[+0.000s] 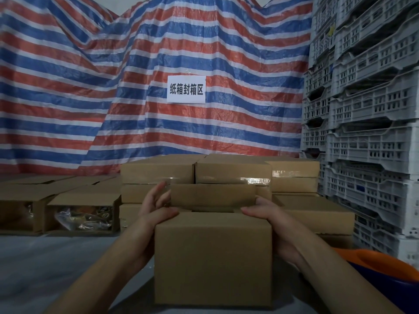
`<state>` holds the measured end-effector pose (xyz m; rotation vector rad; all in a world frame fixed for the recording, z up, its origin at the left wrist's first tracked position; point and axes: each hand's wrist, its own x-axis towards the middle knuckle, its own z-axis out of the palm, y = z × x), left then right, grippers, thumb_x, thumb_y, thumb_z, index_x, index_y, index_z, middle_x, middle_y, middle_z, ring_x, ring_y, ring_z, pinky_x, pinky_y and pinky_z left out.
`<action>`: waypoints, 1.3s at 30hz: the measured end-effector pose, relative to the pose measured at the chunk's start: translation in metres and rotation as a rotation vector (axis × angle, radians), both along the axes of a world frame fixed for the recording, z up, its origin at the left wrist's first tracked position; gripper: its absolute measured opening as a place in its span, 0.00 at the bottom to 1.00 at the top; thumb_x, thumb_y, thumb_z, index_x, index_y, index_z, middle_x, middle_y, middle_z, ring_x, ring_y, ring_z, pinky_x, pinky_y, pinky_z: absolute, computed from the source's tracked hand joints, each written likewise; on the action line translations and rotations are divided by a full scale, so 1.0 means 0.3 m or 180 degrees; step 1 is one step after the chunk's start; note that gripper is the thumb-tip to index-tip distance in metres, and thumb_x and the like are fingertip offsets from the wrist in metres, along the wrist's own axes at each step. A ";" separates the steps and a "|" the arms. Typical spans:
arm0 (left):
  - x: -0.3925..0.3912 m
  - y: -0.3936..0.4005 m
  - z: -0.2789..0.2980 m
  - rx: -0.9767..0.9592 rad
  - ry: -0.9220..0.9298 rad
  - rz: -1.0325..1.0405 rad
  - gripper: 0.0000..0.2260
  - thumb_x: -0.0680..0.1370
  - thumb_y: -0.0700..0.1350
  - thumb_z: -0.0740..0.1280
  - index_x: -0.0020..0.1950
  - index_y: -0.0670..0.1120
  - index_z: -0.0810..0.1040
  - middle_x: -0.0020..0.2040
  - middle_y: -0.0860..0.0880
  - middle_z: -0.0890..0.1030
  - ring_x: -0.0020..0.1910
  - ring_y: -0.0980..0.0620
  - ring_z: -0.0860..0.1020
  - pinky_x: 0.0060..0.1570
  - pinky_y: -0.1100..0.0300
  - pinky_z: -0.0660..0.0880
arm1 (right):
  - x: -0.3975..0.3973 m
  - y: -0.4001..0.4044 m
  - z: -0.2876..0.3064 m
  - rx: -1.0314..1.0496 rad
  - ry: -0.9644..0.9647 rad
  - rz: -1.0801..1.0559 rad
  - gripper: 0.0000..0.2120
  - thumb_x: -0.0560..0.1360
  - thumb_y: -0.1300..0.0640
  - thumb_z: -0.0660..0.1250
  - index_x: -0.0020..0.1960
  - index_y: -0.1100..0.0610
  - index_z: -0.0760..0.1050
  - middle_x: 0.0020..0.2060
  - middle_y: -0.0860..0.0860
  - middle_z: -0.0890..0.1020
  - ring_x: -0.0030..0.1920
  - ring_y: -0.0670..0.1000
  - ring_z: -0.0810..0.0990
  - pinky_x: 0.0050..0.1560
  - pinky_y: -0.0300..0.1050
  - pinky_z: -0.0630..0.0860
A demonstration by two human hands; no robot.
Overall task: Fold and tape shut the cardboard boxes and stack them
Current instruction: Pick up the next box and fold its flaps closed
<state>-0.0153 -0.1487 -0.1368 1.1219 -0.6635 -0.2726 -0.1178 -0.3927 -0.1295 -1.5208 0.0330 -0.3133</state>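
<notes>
A brown cardboard box [213,259] stands in front of me on the grey surface, its far flap upright and its near flap folded down. My left hand [156,207] grips the box's top left corner, thumb laid over the near flap and fingers raised by the far flap. My right hand [263,214] grips the top right corner the same way, thumb on the near flap. Behind it stands a stack of taped boxes [233,175], several of them in two layers.
Open boxes [84,209] with bagged contents lie on their sides at the left. Grey plastic crates [371,132] are piled high on the right. An orange and blue object [385,266] sits low right. A striped tarp [136,75] with a paper sign [186,89] hangs behind.
</notes>
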 end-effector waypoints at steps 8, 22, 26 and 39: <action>-0.039 0.006 0.011 0.0389 -0.0144 0.0265 0.16 0.69 0.45 0.68 0.56 0.57 0.83 0.53 0.45 0.82 0.43 0.46 0.82 0.36 0.56 0.78 | -0.014 0.018 0.015 0.0147 -0.0060 -0.0085 0.27 0.60 0.56 0.76 0.59 0.49 0.82 0.54 0.58 0.85 0.55 0.60 0.83 0.52 0.52 0.79; -0.041 0.000 0.015 0.0714 -0.0149 0.0431 0.07 0.68 0.48 0.67 0.39 0.51 0.85 0.40 0.49 0.85 0.36 0.50 0.80 0.39 0.55 0.75 | -0.020 0.037 0.011 -0.0003 0.0013 -0.0094 0.19 0.60 0.43 0.77 0.49 0.46 0.86 0.52 0.51 0.87 0.54 0.54 0.84 0.59 0.53 0.79; -0.032 -0.002 0.013 0.0779 -0.0136 0.0479 0.11 0.76 0.44 0.64 0.39 0.52 0.85 0.40 0.50 0.85 0.36 0.52 0.81 0.37 0.56 0.75 | -0.017 0.037 0.020 -0.0018 0.0077 -0.0158 0.09 0.68 0.55 0.74 0.48 0.50 0.86 0.50 0.54 0.87 0.49 0.55 0.84 0.52 0.51 0.79; -0.078 -0.005 0.111 0.1102 -0.1735 0.1948 0.31 0.76 0.64 0.53 0.32 0.40 0.77 0.29 0.43 0.79 0.28 0.53 0.77 0.35 0.62 0.72 | -0.019 0.041 0.024 -0.0033 0.0112 -0.0215 0.08 0.76 0.61 0.69 0.49 0.52 0.85 0.48 0.54 0.85 0.48 0.55 0.82 0.47 0.49 0.77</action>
